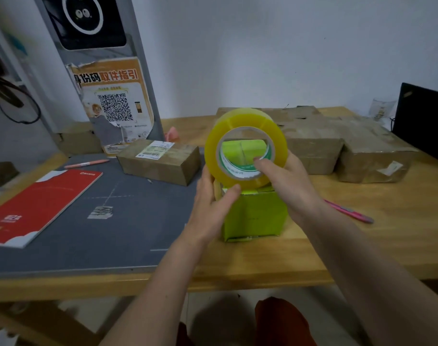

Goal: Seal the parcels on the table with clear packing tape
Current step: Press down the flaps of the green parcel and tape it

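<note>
Over the middle of the wooden table, both hands were up with the tape roll held on edge between them, just above a bright green box. Right hand had a fingertip hooked inside the cardboard core while the other fingers wrapped the roll's outer rim, so that grip was closed on the roll. Left hand cupped the lower left side, thumb pressed against the roll's face, fingers curled behind it. Through the core hole, the green box's top showed.

Left of the box sat a small brown parcel with a white label, resting on a grey mat. Behind and to the right, several larger brown parcels were bunched together near the wall. A pink utility knife lay on the table beside the right forearm, and a pink pen and a red booklet lay on the mat.
</note>
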Motion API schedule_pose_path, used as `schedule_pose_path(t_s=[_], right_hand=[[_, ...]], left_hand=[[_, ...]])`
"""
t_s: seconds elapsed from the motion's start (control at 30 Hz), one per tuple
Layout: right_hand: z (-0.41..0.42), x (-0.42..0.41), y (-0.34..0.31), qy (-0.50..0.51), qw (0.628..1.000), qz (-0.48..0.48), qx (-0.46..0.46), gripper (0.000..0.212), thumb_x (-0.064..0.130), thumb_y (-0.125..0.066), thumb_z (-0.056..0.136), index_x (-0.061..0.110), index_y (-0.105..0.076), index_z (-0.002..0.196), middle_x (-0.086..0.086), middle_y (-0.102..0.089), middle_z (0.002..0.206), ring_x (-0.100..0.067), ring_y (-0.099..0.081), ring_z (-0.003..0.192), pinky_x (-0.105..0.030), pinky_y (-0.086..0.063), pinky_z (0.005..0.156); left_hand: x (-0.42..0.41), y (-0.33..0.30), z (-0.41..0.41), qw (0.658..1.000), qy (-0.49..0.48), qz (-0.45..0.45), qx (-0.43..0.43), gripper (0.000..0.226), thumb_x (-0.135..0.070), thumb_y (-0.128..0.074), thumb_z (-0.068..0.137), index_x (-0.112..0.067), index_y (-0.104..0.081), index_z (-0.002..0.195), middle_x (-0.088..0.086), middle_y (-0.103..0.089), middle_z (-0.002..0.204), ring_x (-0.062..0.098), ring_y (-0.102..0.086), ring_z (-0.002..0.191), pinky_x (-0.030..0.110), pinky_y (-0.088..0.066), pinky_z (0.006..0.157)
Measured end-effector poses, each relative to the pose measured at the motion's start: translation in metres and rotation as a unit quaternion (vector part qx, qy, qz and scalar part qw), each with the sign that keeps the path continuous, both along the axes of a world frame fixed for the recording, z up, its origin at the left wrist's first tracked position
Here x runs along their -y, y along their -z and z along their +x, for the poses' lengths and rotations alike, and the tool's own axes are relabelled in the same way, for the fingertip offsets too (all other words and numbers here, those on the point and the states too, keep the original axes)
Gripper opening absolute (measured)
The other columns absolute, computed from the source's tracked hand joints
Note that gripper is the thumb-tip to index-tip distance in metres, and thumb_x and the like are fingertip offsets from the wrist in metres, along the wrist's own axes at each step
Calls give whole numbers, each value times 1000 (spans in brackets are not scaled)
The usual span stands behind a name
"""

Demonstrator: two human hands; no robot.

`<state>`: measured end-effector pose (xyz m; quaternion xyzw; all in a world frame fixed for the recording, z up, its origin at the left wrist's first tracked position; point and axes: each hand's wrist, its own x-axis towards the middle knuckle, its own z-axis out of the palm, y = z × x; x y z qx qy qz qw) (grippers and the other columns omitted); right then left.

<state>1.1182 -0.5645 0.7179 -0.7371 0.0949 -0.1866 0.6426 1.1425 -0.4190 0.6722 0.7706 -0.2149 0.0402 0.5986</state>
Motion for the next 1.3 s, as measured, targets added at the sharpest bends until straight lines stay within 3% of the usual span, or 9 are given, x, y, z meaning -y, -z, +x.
schedule_pose_path(t_s=[0.1, 0.23, 0.5, 0.6, 0.77, 0.9, 0.97, 1.07, 1.3], right_hand=[[2, 10, -2, 10, 995, 101, 10, 36, 15, -66, 79, 13, -64, 115, -7, -71, 108, -23, -68, 100, -49, -54, 91], [1, 29, -10, -8, 970, 233, 62, 43, 2, -67, 82, 3, -59, 124, -21, -68, 117, -35, -66, 106, -52, -55, 90], [-3, 15, 8, 40, 985, 169, 26, 28, 14, -76, 80, 14, -68, 107, -7, -74, 102, -26, -70, 97, -53, -53, 93], [0, 17, 9, 40, 985, 166, 9, 17, 11, -70, 85, 16, -70, 101, -6, -74, 101, -27, -69, 99, -51, -53, 92], [4, 22, 7, 37, 975, 216, 26, 41, 6, -67, 82, 10, -61, 122, -13, -70, 110, -32, -67, 102, -48, -56, 85], [4, 39, -9, 42, 961, 257, 99, 54, -8, -64, 77, -2, -53, 129, -19, -68, 113, -32, -68, 103, -47, -55, 91], [-1, 55, -15, 57, 968, 214, 114, 42, -8, -64, 78, -1, -60, 119, -16, -71, 105, -32, -69, 100, -47, -55, 91], [-12, 80, -14, 88, 976, 164, 110, 26, -11, -60, 82, 10, -68, 96, -6, -73, 86, -26, -71, 89, -48, -55, 90], [-21, 101, 12, 70, 985, 144, 70, 32, -15, -51, 83, 4, -64, 105, -16, -68, 100, -35, -67, 100, -48, -54, 91]], left_hand=[[-5, 5, 9, 995, -9, 88, 49, 70, -64, -36, 76, -50, -29, 144, -36, -38, 130, -2, -26, 127, 43, -23, 116], [-5, 1, 10, 988, -6, 137, 69, 84, -63, -31, 78, -38, -17, 156, -50, -29, 121, 8, -27, 132, 45, -21, 117], [4, -30, 14, 980, 4, 187, 73, 72, -40, -45, 71, -28, -41, 142, -21, -46, 113, 5, -37, 116, 44, -29, 114], [9, -30, 13, 980, 45, 180, 68, 75, -42, -48, 73, -34, -32, 145, -30, -51, 114, 4, -49, 114, 34, -45, 100], [5, -27, 20, 962, 52, 251, 92, 90, -58, -36, 74, -21, -21, 154, -2, -47, 143, 23, -44, 128, 47, -39, 106], [0, -30, 18, 956, 68, 272, 87, 92, -52, -38, 81, -30, 7, 158, -8, -41, 153, 16, -37, 138, 42, -34, 113], [-1, -32, 15, 952, 69, 287, 84, 92, -45, -37, 82, -28, 15, 157, -14, -34, 157, 10, -28, 142, 34, -28, 115], [1, -33, 13, 948, 68, 296, 91, 92, -44, -34, 82, -29, 19, 156, -22, -28, 159, 5, -22, 144, 33, -26, 115], [4, -34, 11, 944, 65, 311, 85, 92, -46, -34, 81, -31, 19, 155, -26, -23, 159, 2, -18, 145, 32, -24, 114]])
